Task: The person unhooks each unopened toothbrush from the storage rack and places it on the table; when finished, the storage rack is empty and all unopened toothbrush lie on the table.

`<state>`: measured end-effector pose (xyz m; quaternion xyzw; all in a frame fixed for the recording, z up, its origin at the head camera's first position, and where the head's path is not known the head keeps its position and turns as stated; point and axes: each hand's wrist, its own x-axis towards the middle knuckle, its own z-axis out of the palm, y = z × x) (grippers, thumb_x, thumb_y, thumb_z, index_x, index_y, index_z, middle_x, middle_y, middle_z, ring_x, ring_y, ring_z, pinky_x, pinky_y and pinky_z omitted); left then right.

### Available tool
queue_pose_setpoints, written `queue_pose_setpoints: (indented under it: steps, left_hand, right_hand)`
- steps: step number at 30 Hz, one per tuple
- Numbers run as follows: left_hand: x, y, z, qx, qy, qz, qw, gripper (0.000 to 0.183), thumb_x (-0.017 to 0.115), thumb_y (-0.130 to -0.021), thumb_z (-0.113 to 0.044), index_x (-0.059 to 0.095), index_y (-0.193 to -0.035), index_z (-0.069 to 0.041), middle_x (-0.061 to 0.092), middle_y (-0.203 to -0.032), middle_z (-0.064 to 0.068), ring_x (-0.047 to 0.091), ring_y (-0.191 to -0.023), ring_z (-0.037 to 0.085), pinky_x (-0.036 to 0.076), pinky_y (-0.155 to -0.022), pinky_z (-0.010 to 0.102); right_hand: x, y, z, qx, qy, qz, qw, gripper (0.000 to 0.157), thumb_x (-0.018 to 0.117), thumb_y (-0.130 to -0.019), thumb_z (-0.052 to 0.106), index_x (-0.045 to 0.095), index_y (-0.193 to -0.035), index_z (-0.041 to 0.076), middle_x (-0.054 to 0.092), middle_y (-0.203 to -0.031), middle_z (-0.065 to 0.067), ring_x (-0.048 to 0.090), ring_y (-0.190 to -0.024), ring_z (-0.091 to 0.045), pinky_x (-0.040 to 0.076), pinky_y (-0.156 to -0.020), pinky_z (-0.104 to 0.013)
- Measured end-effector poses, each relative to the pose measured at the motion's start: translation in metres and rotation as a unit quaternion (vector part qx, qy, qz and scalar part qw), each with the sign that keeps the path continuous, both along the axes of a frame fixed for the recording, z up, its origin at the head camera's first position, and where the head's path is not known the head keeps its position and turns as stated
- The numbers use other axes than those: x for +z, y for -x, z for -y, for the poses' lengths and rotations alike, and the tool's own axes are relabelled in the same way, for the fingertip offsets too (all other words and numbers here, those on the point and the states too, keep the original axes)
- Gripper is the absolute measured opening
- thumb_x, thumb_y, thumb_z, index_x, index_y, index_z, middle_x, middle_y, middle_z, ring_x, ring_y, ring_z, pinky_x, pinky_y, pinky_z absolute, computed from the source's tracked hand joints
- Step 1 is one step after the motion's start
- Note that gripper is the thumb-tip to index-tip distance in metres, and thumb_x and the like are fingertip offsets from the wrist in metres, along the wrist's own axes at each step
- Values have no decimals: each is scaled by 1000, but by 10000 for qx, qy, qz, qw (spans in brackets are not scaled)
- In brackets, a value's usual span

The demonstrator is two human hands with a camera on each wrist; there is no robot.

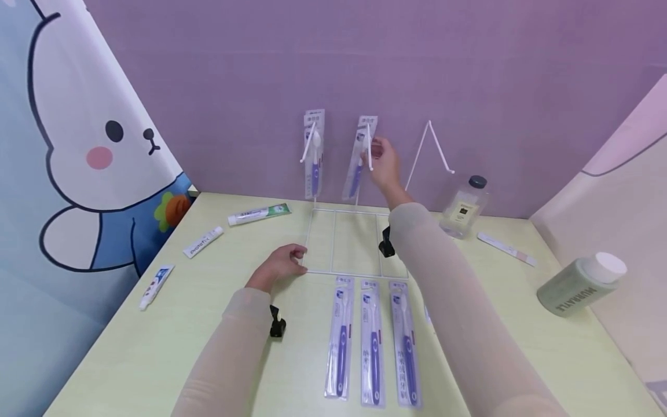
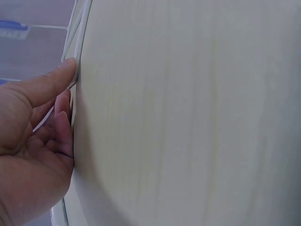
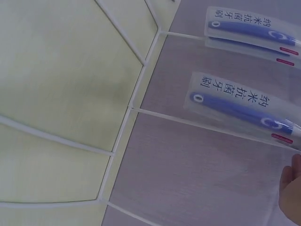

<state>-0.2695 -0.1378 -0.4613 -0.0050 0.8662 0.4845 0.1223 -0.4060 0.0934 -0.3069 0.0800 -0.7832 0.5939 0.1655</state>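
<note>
A white wire rack (image 1: 356,274) lies with its base on the table, its uprights and hooks rising against the purple wall. My left hand (image 1: 280,265) holds the base's front left corner, the thumb (image 2: 59,80) against the wire. My right hand (image 1: 387,168) is up at the middle hook, its fingers pinching the edge of a packaged toothbrush (image 1: 356,174) that hangs there. Packaged toothbrushes (image 1: 314,174) overlap on the left hook; the right hook (image 1: 440,147) is bare. In the right wrist view, only the fingertips (image 3: 287,179) show, just below the package.
Three packaged toothbrushes (image 1: 374,347) lie in front of the rack. Toothpaste tubes (image 1: 259,214) are at left. To the right stand a clear bottle (image 1: 462,211) and a tilted green bottle (image 1: 575,289), with a slim box (image 1: 505,249) between them.
</note>
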Motion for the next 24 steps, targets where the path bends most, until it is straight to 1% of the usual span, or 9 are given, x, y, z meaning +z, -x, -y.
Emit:
queue_pose_setpoints:
  steps: [4,8,12,16,19,21,24]
  left_hand:
    - [1,0,0,-1,62,-4,10000,50,70,-75,-1,52,-121,-6,51,-108,7,48,-97,22,39,-88,35]
    - [1,0,0,-28,81,10,10000,51,70,-75,0,51,-122,-5,50,-108,8,48,-97,23,38,-89,36]
    - [1,-1,1,-20,97,53,9999,51,70,-75,-1,51,-122,-5,50,-109,7,47,-98,22,38,-89,36]
    - [1,0,0,5,76,71,9999,51,71,-74,-2,52,-122,-6,50,-109,7,47,-98,22,38,-89,36]
    - [1,0,1,5,66,62,10000,51,70,-75,-1,52,-122,-6,50,-108,7,47,-98,22,38,-88,36]
    - [0,0,1,6,81,52,10000,51,71,-74,-1,52,-121,-6,50,-107,7,47,-97,22,38,-88,36]
    - [0,0,0,-14,91,31,10000,50,70,-75,-1,52,-121,-6,50,-107,7,47,-96,22,39,-86,35]
  right_hand:
    - [0,-2,0,-72,-28,-51,10000,37,63,-82,1,51,-117,0,58,-98,-14,54,-89,-21,46,-76,-23]
    - [-1,-3,-1,-103,-166,-90,9998,34,62,-83,4,53,-116,2,58,-97,-12,54,-87,-19,46,-75,-23]
    - [-1,-4,-4,-53,-235,-154,9996,36,60,-85,4,52,-120,6,57,-98,-9,54,-86,-18,48,-71,-24]
    - [4,-8,-8,52,-186,-282,9994,39,56,-86,3,50,-124,9,55,-100,-10,53,-84,-20,48,-69,-27]
    - [9,-14,-13,91,-133,-188,9997,40,54,-88,3,47,-126,11,53,-102,-9,51,-85,-20,48,-69,-28]
    - [11,-19,-17,45,-161,-111,9998,41,54,-88,3,46,-127,13,53,-102,-8,51,-86,-19,49,-69,-27]
    - [12,-27,-24,-17,-229,-109,9997,43,54,-87,4,44,-128,13,54,-102,-8,52,-85,-19,49,-68,-27]
